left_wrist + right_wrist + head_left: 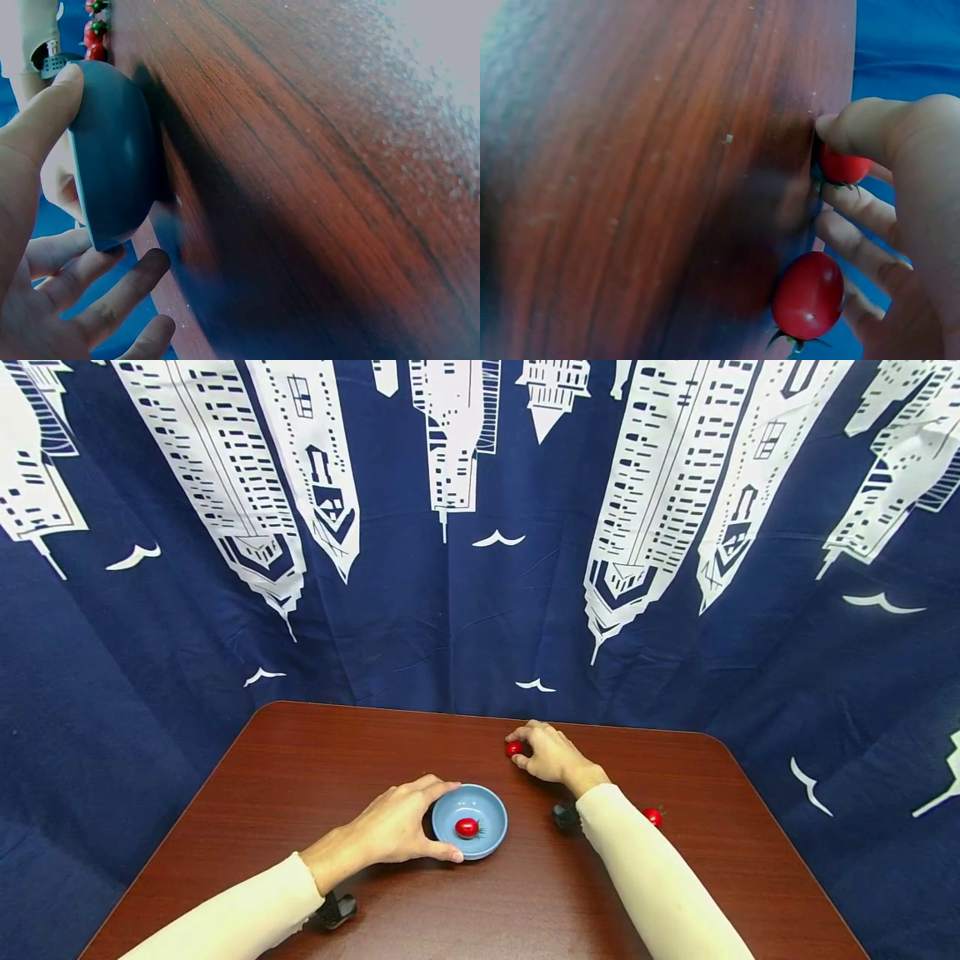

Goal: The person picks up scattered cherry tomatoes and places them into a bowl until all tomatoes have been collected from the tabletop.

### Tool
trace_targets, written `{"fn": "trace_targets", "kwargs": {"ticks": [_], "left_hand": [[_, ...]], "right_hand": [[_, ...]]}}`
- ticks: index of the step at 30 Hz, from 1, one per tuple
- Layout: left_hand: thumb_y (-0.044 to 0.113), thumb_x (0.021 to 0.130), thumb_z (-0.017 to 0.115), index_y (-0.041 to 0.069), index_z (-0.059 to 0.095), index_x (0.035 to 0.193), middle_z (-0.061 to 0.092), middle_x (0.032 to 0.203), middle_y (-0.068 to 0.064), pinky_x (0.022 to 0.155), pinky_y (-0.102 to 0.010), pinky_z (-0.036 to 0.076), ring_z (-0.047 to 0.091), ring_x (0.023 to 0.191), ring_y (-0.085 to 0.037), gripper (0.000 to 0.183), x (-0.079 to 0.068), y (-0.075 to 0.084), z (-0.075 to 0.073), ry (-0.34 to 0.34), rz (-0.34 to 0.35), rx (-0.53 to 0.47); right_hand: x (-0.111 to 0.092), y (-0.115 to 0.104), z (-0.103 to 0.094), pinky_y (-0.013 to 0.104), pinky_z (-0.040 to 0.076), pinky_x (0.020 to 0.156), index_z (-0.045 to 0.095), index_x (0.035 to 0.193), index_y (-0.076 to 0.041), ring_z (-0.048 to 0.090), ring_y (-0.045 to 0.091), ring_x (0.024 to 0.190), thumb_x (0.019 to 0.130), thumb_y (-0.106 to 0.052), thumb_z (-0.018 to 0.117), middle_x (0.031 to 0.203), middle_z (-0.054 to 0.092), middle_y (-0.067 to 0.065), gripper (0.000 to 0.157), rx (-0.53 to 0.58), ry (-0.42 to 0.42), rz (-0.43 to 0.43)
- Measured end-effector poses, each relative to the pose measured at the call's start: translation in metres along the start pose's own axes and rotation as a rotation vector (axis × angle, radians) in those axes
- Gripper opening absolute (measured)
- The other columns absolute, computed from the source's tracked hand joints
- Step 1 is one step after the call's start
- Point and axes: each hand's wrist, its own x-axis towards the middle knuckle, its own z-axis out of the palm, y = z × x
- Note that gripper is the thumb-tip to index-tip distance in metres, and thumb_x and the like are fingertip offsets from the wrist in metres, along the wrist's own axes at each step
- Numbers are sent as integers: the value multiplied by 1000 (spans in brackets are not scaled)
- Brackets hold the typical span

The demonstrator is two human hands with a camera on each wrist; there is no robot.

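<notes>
The left hand, the nearer of the two hands, is spread wide around a round, shallow, light-blue glossy bowl, thumb and forefinger holding opposite sides of its rim. Only the head view looks into this bowl, where a shiny red oval cherry tomato with a green stem lies; the left wrist view instead shows the smooth outer wall, with the lower fingers splayed clear of it. A second red tomato sits on the glossy reddish-brown wood-grain tabletop, just beside the cream sleeve of the right arm. Farther out, the right hand is narrowly curved, thumb and fingers around a small red tomato near the far edge; how firm the grip is cannot be told. The right wrist view also shows a red oval tomato with a green stem, close by the fingers; whether it is the one beside the sleeve is unclear. Beyond hangs a navy cloth printed with white upside-down buildings.
</notes>
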Motion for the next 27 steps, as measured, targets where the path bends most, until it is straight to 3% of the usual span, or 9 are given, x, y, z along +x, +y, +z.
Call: {"fn": "trace_targets", "kwargs": {"ticks": [8, 27], "left_hand": [[77, 72, 86, 20, 59, 153, 70, 130, 7, 95, -41, 60, 71, 110, -13, 103, 0, -1, -1, 7, 10, 2], [73, 72, 89, 20, 59, 153, 70, 129, 7, 95, -39, 61, 72, 108, -12, 101, -1, 0, -1, 1, 3, 0]], "right_hand": [[-1, 1, 4, 36, 58, 86, 78, 118, -8, 64, 16, 91, 92, -13, 82, 103, 69, 5, 26, 22, 24, -20], [-10, -9, -9, 30, 58, 76, 78, 111, -7, 66, 16, 84, 87, -11, 87, 93, 71, 5, 26, 50, 121, -155]]}}
